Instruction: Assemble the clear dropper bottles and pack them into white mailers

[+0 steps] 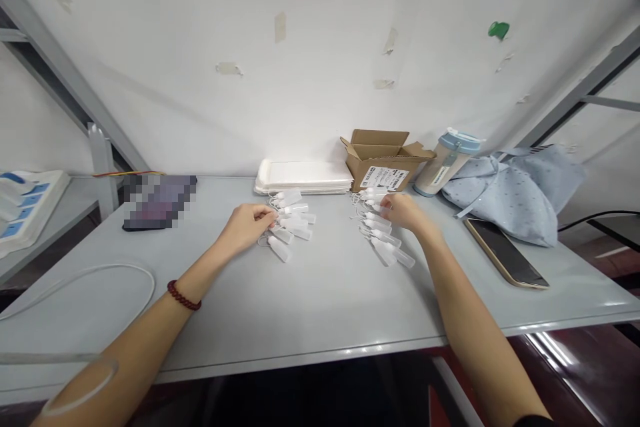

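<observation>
Apparent workshop: grey bench (325, 300), metal struts (75, 73), open carton (385, 167)

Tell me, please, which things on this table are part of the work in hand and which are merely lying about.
In hand: white pieces, with left hand and right hand at them; perhaps white stack, carton.
Seemingly lying about: flask, cloth bag, phone, cable.

White wall (320, 100) stood behind grey tabletop (325, 300).
Tape scraps (280, 27) dotted it; grey struts (60, 47) slanted toward rear edge, left and right; dark-red floor (595, 373) showed beyond front edge.
</observation>
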A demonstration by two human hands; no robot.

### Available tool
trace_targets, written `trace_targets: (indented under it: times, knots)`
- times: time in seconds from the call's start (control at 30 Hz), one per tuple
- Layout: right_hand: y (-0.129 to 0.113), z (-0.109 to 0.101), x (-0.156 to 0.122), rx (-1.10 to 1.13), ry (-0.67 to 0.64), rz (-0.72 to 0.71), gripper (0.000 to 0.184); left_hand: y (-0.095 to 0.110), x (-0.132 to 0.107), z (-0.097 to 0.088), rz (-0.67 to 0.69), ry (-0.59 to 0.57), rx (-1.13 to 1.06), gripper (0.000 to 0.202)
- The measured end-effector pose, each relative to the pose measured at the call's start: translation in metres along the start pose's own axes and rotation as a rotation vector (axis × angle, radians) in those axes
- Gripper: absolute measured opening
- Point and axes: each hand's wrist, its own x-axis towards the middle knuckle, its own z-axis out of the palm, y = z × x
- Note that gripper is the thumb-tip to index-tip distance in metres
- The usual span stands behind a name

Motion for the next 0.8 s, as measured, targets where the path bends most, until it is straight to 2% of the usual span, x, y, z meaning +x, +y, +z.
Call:
trace_targets:
  times: [0.17,0.3,0.37,0.43,0.53,0.8]
  knots:
    - [-0.012,-0.012,-0.006,0.106,0.077,-0.053,0.015,0.007,-0.004,0.001,0.002,0.040,0.031,0.027]
    - [-0.038,-0.007,-0.015,0.296,0.196,-0.243,0.013,0.011,-0.006,0.003,0.029,0.051,0.031,0.028]
    - [-0.055,0.000,-0.021,0.367,0.203,-0.364,0.016,0.012,-0.006,0.005,0.036,0.040,0.025,0.028]
    - [-0.071,0.007,-0.029,0.441,0.172,-0.472,0.017,0.013,-0.008,0.006,0.047,0.024,0.014,0.028]
    - [-0.089,0.012,-0.041,0.546,0.132,-0.550,0.019,0.017,-0.012,0.010,0.087,-0.015,-0.024,0.029]
    - [-0.103,0.006,-0.057,0.779,-0.047,-0.471,0.020,0.030,-0.026,0.023,0.166,-0.096,-0.047,0.040]
